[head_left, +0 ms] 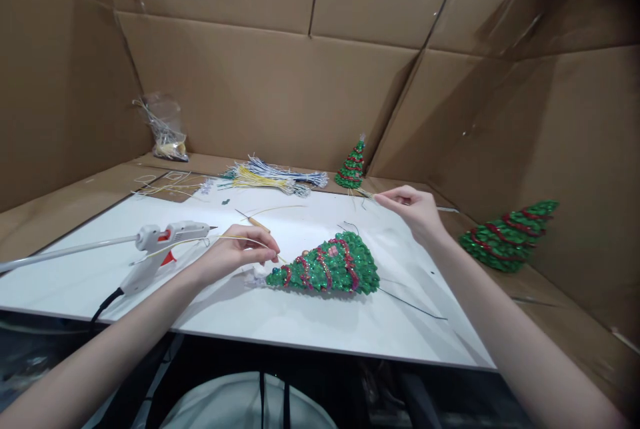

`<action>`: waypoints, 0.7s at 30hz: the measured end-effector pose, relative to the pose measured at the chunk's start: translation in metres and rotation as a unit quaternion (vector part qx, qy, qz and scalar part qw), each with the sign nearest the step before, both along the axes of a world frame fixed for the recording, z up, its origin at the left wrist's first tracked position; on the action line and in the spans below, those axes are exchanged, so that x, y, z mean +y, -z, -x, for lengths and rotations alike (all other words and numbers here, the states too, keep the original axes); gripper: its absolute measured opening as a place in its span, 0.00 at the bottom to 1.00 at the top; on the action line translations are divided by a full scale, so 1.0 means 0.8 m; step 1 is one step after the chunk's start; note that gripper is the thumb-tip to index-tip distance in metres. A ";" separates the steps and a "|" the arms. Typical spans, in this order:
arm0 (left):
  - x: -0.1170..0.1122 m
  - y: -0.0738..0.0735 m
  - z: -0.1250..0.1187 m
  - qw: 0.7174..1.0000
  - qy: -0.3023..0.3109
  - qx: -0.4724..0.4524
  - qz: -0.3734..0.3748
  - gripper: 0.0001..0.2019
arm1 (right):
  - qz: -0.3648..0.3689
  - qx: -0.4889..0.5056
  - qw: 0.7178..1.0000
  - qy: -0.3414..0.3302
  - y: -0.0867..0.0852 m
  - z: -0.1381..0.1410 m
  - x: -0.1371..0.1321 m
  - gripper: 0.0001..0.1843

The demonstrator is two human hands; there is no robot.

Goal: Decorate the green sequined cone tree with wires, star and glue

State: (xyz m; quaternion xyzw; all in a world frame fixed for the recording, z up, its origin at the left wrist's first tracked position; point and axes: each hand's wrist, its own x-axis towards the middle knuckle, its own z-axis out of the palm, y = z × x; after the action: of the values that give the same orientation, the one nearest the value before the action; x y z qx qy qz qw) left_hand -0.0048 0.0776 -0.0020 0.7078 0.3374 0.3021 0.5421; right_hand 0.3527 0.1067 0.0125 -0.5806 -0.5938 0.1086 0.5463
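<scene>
A green miniature Christmas tree [325, 266] with red garland and small ornaments lies on its side on the white board, its tip to the left. Just above that tip, my left hand [245, 248] pinches a thin yellow wire [215, 238], which trails back over the wrist. Dark wires [413, 304] stick out from the tree's base. My right hand [413, 210] is raised at the back right, its thumb and finger closed on thin yellowish wires [367, 194]. These wires reach toward the foot of a small upright tree [351, 166].
A white glue gun [163, 242] stands at left with its glue stick and cord. Bundled wires [270, 176] and a wooden-handled awl [259, 224] lie behind my left hand. A plastic bag [167, 129] sits back left; another tree [507, 237] leans at right. Cardboard walls [250, 82] surround the board [240, 319].
</scene>
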 end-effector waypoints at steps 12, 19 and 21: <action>0.000 0.000 0.001 1.000 -0.007 0.001 -0.008 0.06 | 0.037 0.027 0.994 -0.104 -0.006 0.045 -0.012 0.16; -0.001 0.000 0.001 1.000 -0.005 0.010 -0.009 0.06 | 0.069 0.017 0.986 -0.148 -0.016 0.063 -0.020 0.17; -0.001 -0.001 0.000 1.000 -0.006 0.014 -0.011 0.05 | 0.065 0.020 0.987 -0.149 -0.015 0.064 -0.021 0.16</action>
State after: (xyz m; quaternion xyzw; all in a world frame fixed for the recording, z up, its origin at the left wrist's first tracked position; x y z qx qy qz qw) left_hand -0.0052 0.0764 -0.0012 0.7155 0.3457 0.2992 0.5282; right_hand 0.3017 0.0903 0.0247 -0.5177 -0.6543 0.2384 0.4971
